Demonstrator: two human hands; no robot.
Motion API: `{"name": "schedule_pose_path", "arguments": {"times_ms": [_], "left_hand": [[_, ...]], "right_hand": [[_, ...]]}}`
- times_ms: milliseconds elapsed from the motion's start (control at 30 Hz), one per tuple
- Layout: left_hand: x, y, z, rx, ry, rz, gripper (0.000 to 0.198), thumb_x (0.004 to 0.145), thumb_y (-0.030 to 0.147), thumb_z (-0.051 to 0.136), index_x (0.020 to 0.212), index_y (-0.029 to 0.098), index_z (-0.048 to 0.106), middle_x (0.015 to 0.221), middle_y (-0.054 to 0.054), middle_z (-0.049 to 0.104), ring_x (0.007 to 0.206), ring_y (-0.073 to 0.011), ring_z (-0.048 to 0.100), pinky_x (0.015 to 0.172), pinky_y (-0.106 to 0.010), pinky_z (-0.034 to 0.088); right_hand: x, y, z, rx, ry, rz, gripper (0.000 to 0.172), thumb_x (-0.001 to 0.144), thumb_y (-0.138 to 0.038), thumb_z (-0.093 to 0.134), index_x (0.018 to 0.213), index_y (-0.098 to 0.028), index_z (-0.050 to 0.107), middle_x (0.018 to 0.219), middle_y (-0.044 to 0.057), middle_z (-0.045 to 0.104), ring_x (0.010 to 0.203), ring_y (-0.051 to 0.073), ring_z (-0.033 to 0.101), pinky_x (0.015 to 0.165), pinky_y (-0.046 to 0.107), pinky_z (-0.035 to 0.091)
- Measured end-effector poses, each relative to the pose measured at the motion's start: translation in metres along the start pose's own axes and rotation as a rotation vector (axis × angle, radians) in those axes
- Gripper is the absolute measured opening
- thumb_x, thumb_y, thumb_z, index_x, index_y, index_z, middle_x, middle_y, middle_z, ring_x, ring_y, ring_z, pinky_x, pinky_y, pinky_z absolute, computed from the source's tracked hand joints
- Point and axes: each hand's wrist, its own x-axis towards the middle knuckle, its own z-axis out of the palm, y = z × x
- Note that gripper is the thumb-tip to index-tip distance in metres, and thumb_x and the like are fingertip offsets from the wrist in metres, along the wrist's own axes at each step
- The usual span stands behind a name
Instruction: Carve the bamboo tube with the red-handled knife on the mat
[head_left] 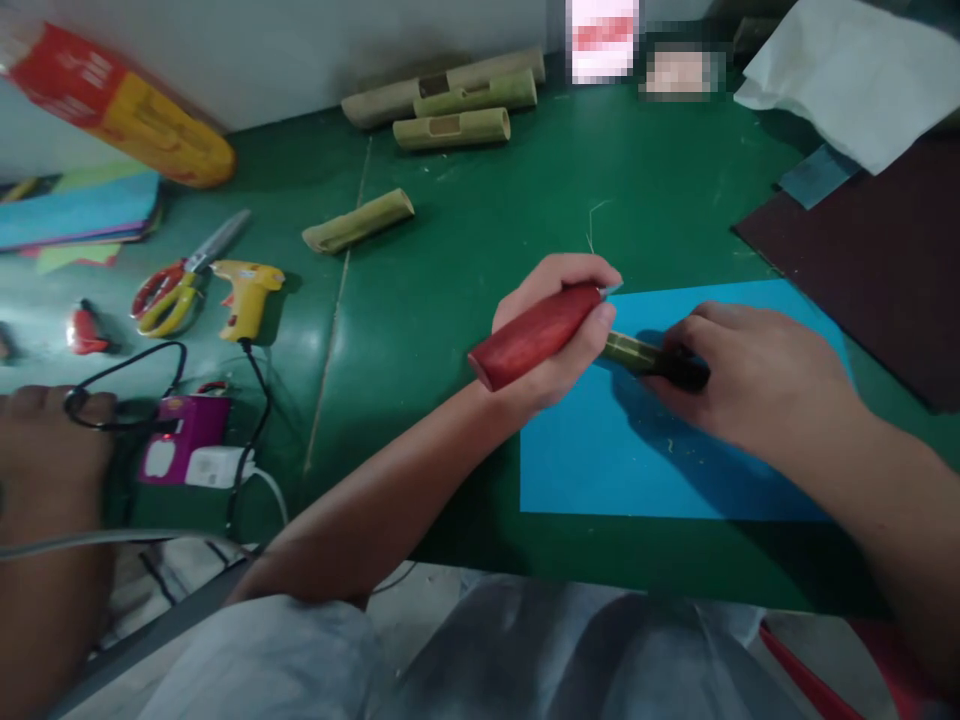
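Observation:
My left hand [547, 320], closed, grips a red wooden-handled knife [529, 338]; only a small metal tip shows past the thumb. Close by, my right hand [757, 370] has its fingers closed round a short green stick with a black end [634, 352]. The stick's far end reaches the left thumb, and I cannot tell whether the left fingers touch it too. Beneath both hands lies a blue sheet of paper [577, 470] with a few small shavings on it.
Cut bamboo tubes [451, 130] lie at the back, with a single bamboo piece [358, 222] nearer. Leftward are scissors [196, 275], a yellow glue gun [249, 298], a purple power strip [187, 440] with cables, and another person's hand [52, 440]. A dark sheet [877, 250] lies right.

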Motion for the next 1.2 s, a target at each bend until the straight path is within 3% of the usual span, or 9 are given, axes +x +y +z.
{"name": "schedule_pose_path", "arguments": {"times_ms": [67,167,467,700,900,967,1067,1133,1200], "left_hand": [[0.000,0.003,-0.006,0.011,-0.060,0.118,0.023,0.113,0.052,0.074,0.119,0.030,0.078,0.119,-0.003,0.088,0.103,-0.0209,0.084,0.094,-0.039,0.069],[0.001,0.000,-0.010,0.026,-0.126,0.197,0.033,0.110,0.059,0.076,0.109,0.026,0.078,0.100,-0.002,0.085,0.084,-0.0182,0.079,0.079,-0.036,0.066],[-0.006,-0.011,-0.006,-0.095,-0.088,0.076,0.034,0.117,0.051,0.064,0.100,0.026,0.079,0.092,0.000,0.082,0.077,-0.0158,0.073,0.073,-0.036,0.059],[0.002,-0.003,-0.010,-0.047,-0.117,0.019,0.024,0.109,0.040,0.068,0.095,0.024,0.079,0.091,0.000,0.084,0.075,-0.0162,0.076,0.071,-0.034,0.064],[0.004,-0.003,-0.009,-0.020,-0.182,0.083,0.024,0.110,0.041,0.067,0.095,0.025,0.076,0.090,-0.002,0.083,0.076,-0.0183,0.077,0.075,-0.036,0.067],[0.004,-0.002,-0.009,-0.027,-0.176,0.115,0.023,0.110,0.039,0.067,0.094,0.025,0.075,0.089,-0.002,0.083,0.075,-0.0176,0.077,0.073,-0.035,0.067],[0.006,0.000,-0.009,-0.006,-0.192,0.088,0.023,0.110,0.038,0.067,0.094,0.024,0.076,0.091,-0.002,0.085,0.077,-0.0164,0.077,0.073,-0.032,0.065],[0.008,0.002,-0.010,0.002,-0.218,0.037,0.024,0.110,0.039,0.067,0.094,0.023,0.077,0.091,-0.002,0.085,0.078,-0.0157,0.077,0.073,-0.031,0.064],[0.009,0.003,-0.011,-0.014,-0.246,0.010,0.024,0.109,0.040,0.069,0.095,0.022,0.078,0.090,-0.002,0.084,0.077,-0.0147,0.075,0.071,-0.029,0.061]], "right_hand": [[-0.004,-0.003,0.004,0.073,0.018,0.015,0.023,0.099,-0.049,0.076,0.093,-0.026,0.076,0.098,0.013,0.078,0.083,0.031,0.068,0.065,0.040,0.031],[-0.006,-0.008,0.009,0.141,0.045,0.018,0.021,0.099,-0.048,0.077,0.092,-0.028,0.073,0.093,0.011,0.078,0.084,0.032,0.070,0.064,0.040,0.035],[-0.001,-0.009,0.021,0.255,0.091,-0.115,0.025,0.103,-0.050,0.073,0.102,-0.026,0.080,0.095,0.010,0.079,0.086,0.031,0.073,0.064,0.041,0.040],[-0.005,-0.003,0.027,0.485,0.212,-0.154,0.045,0.111,-0.066,0.067,0.116,-0.025,0.084,0.107,0.011,0.087,0.097,0.033,0.082,0.076,0.045,0.061],[-0.018,0.026,-0.008,0.311,0.400,-0.214,0.031,0.120,-0.044,0.062,0.138,-0.027,0.080,0.138,0.014,0.087,0.128,0.037,0.083,0.108,0.056,0.068],[-0.027,0.049,-0.010,0.251,0.334,-0.322,0.051,0.116,-0.055,0.069,0.161,-0.032,0.072,0.159,0.015,0.080,0.147,0.041,0.077,0.120,0.063,0.064],[-0.046,0.084,0.003,0.175,0.190,-0.325,0.104,0.106,-0.091,0.060,0.192,-0.040,0.033,0.193,0.014,0.050,0.173,0.050,0.053,0.135,0.078,0.048],[-0.059,0.100,0.017,0.115,0.093,-0.238,0.115,0.102,-0.095,0.061,0.196,-0.042,0.020,0.199,0.013,0.038,0.179,0.051,0.044,0.140,0.078,0.040],[-0.070,0.107,0.029,0.107,0.085,-0.214,0.122,0.097,-0.098,0.065,0.195,-0.041,0.021,0.198,0.015,0.041,0.177,0.052,0.045,0.142,0.077,0.037]]}}
